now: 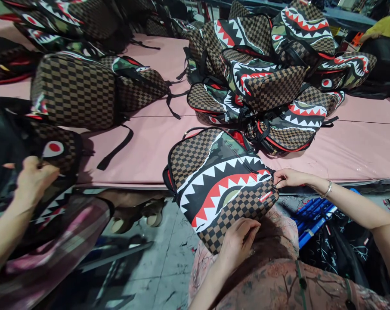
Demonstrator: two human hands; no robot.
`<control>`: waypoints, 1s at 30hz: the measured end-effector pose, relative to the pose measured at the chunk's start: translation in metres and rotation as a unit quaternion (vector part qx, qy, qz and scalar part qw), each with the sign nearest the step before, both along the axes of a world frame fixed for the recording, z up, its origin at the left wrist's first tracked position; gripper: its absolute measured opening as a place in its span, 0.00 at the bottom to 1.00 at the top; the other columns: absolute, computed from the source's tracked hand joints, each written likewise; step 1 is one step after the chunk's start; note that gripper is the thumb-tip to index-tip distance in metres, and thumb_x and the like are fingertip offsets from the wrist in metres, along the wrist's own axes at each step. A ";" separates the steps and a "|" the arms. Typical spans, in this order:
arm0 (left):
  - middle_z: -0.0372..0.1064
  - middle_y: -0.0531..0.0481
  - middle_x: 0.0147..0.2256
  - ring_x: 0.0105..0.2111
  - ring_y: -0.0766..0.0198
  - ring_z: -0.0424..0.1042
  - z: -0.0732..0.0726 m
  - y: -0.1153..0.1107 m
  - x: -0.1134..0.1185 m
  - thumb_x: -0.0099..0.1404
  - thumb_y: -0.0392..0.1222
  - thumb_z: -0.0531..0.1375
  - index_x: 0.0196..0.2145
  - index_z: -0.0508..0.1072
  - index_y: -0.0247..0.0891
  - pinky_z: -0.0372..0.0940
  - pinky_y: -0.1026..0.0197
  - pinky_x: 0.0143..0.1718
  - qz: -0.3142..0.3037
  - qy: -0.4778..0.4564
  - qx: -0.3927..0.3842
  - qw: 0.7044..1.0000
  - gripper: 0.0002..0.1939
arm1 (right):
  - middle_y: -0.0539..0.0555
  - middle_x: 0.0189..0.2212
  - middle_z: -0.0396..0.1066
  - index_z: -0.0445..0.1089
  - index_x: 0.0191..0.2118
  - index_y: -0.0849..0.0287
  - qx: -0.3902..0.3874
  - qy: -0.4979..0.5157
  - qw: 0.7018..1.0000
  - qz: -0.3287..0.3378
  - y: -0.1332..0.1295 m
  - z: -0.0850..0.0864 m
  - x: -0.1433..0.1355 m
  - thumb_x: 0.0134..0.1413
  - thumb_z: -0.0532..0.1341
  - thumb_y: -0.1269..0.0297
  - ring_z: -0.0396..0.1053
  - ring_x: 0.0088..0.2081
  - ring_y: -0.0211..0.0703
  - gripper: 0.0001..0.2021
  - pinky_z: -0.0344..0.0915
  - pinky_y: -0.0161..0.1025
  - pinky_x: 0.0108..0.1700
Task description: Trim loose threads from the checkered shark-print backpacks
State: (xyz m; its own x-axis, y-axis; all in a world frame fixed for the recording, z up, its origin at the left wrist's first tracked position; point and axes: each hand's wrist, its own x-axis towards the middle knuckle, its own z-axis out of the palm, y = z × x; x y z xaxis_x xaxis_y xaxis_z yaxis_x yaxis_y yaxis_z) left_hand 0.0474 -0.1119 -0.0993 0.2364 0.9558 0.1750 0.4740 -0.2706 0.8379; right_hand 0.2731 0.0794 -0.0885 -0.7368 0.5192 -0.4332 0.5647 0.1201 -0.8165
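Observation:
A checkered backpack (pixel 211 189) with a red and white shark-mouth print lies tilted over the table's front edge and the person's lap. At its right side my right hand (pixel 287 177) pinches the zipper edge near the corner. My left hand (pixel 240 239) rests at the lower edge of the bag, its fingers curled together; whatever they hold, if anything, is hidden. Red lining shows through an opening at the top of the bag.
Several similar backpacks (pixel 269 86) are piled on the pink table (pixel 150 150). More bags (pixel 75 90) lie at the left, where a co-worker's hand (pixel 33 181) holds one. Blue metal bars (pixel 317 219) and dark fabric stand below right. A person in yellow (pixel 384 28) is at the far right.

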 end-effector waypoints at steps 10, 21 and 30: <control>0.71 0.48 0.34 0.36 0.64 0.69 -0.009 0.015 0.020 0.63 0.36 0.51 0.38 0.70 0.38 0.63 0.62 0.39 0.003 0.088 0.108 0.990 0.10 | 0.48 0.24 0.66 0.66 0.28 0.62 -0.013 0.009 1.000 -0.012 -0.007 -0.011 -0.010 0.41 0.61 0.64 0.62 0.28 0.36 0.07 0.60 0.33 0.32; 0.66 0.51 0.28 0.28 0.63 0.63 -0.028 0.038 0.048 0.64 0.38 0.51 0.37 0.71 0.41 0.50 0.60 0.26 0.052 0.302 0.186 0.934 0.09 | 0.49 0.26 0.67 0.67 0.27 0.62 0.076 -0.035 0.996 0.017 -0.016 0.007 -0.025 0.43 0.60 0.68 0.63 0.29 0.36 0.03 0.59 0.32 0.31; 0.69 0.50 0.29 0.31 0.65 0.66 -0.039 0.027 0.040 0.61 0.30 0.52 0.30 0.67 0.37 0.59 0.62 0.35 0.125 0.193 0.234 0.945 0.06 | 0.49 0.26 0.68 0.67 0.28 0.62 0.061 -0.041 0.997 -0.024 -0.019 -0.001 -0.021 0.43 0.61 0.66 0.64 0.29 0.36 0.05 0.60 0.33 0.33</control>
